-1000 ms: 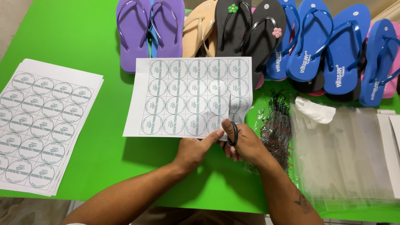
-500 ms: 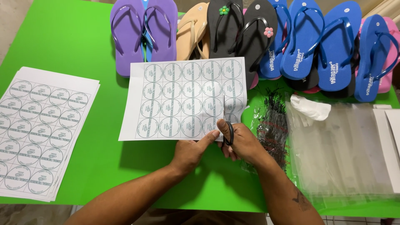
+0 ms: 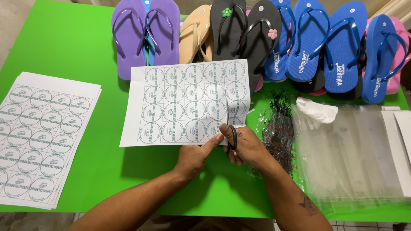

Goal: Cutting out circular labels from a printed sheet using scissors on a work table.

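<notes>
Right hand (image 3: 248, 147): closed through the black handles of a pair of scissors (image 3: 230, 128), thumb in the upper loop, blades running up the sheet away from the body.
Left hand (image 3: 195, 156): mostly curled, forefinger stretched out to pin the near edge of the sheet just beside the scissor handles; it grips nothing else.
Green table (image 3: 77, 47): flat under both hands, a firm base for the paper.
Sheet of round labels (image 3: 184, 102): lies just ahead of both hands, its near edge touching the left forefinger; the blades stand in the gap between the last two columns of circles.
Stack of label sheets (image 3: 43, 137): well off to the left of the left hand, untouched.
Clear plastic bags (image 3: 355, 149): to the right of the right hand, near a bundle of black ties (image 3: 278, 128).
Flip-flops (image 3: 145, 34): a row beyond the sheet, farthest from the hands.
Doing it well: my judgement is that the cut stays straight if the blades follow the printed grid line, the left forefinger keeps the paper flat close to the cut, and strokes are long, not snipped.
</notes>
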